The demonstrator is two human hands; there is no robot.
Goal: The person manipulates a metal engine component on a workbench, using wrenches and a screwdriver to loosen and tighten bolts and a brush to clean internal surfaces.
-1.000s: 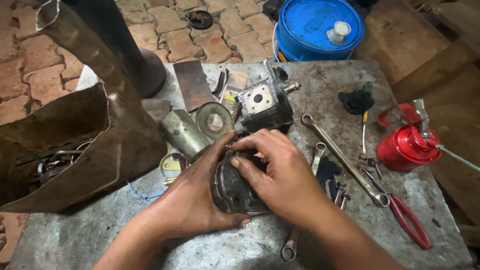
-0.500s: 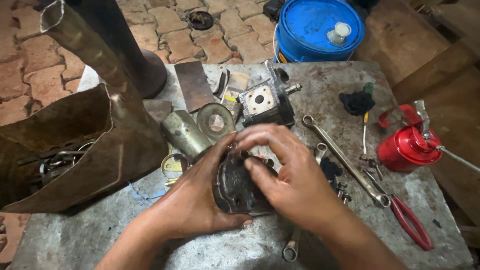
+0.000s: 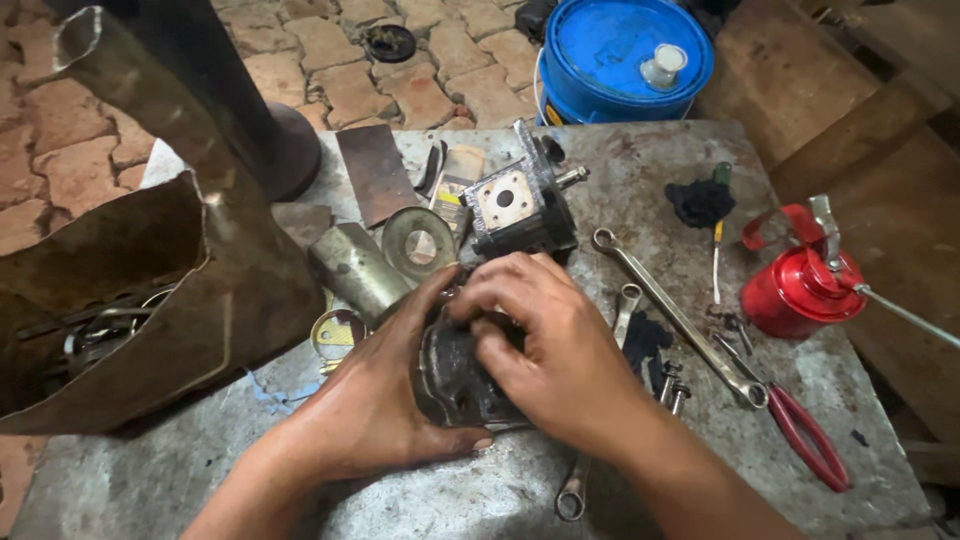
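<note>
Seen from above, two bare hands grip a dark, greasy metal pump housing [image 3: 455,375] at the middle of a worn grey tabletop [image 3: 150,470]. The left hand [image 3: 375,400] cups the housing from the side and below, thumb along its lower edge. The right hand [image 3: 550,350] covers its top, fingers curled over it. The housing is rounded, blackened and dull, mostly hidden by the fingers. Just beyond lies a squarish pump body [image 3: 520,205] with a pale flange face. To the right lie a long spanner [image 3: 675,315], red-handled pliers [image 3: 805,435] and a red oil can [image 3: 795,290].
</note>
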